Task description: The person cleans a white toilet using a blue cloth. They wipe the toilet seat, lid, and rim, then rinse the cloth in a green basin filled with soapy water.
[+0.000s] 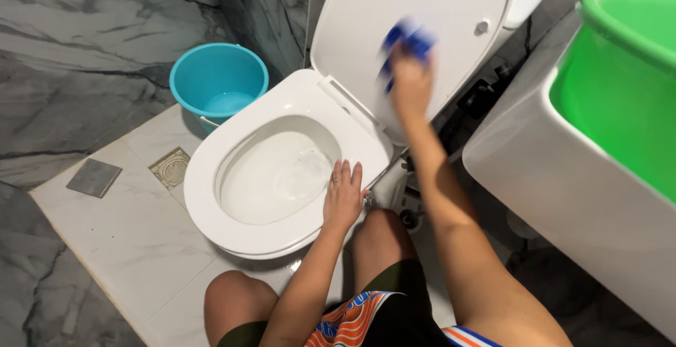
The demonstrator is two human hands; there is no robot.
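Blue cloth (408, 40) clenched in right hand (412, 83) against raised toilet lid (394, 9); left hand (343, 199) flat, released, on toilet seat (211, 199) front edge.

The toilet seat (211, 199) lies in the middle, and its lid (422, 16) stands up behind it. The left hand (343, 199) rests flat on the right part of the seat. The right hand (410, 83) presses a cloth (408, 40) on the lid. A bucket (218, 83) stands on the floor left of the toilet, beside the wall. At right, a basin (627, 86) sits in the sink (563, 192).
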